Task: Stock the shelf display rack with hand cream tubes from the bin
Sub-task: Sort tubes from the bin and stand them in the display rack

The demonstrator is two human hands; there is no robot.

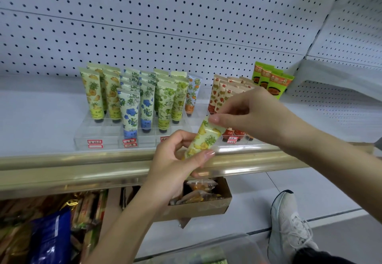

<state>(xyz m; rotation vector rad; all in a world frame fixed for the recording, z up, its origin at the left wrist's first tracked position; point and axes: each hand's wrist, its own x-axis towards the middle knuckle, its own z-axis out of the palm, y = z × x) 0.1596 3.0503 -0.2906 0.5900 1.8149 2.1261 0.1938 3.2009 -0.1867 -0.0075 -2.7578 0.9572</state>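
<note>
Head view puts the grip at centre. My left hand (175,160) curls round the lower half of a pineapple-print tube (203,139), thumb on one side and fingers on the other. My right hand (248,115) pinches the flat crimped end between thumb and forefinger. Both hands are closed on this one tube and nothing else. It hangs tilted in the air, just in front of the gold shelf edge (82,166), crimp up and to the right. Its cap end is hidden in my left palm.

I judge the two-handed hold is for turning the tube cap-down with its print facing out, since every tube in the clear display rack (97,137) stands that way. The rack sorts by pattern. Pineapple tubes (93,94) stand at the far left, then blue-flower tubes (129,110), green ones (165,102) and strawberry ones (221,96) behind my right hand. The front pocket of the pineapple column looks vacant, so I take that as the target, well left of the tube.

Near the bottom edge a clear bin (227,243) shows, its contents too blurred to tell. Under the shelf sits a cardboard box (206,208) of snack packets.
</note>
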